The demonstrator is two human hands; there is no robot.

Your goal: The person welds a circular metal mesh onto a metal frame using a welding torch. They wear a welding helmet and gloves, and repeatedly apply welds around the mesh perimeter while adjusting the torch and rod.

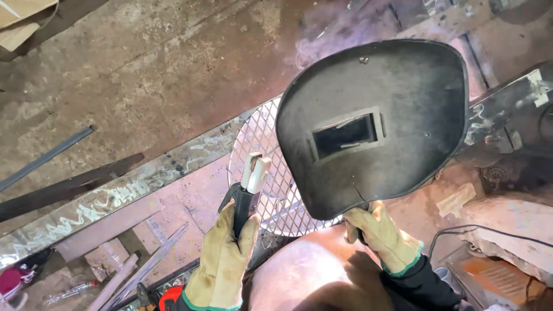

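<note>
Your gloved left hand (222, 262) wraps its fingers around an electrode holder (249, 193) above a round mesh grille (259, 144). Your right hand (381, 235) grips the handle, mostly hidden, of a dark welding shield (397, 86) over the long steel bar (115, 196); smoke seemingly rises behind.

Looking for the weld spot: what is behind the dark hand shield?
Behind the hand shield, round metal mesh and a long steel bar show at its edges. The mesh's far part and any arc are covered.
</note>
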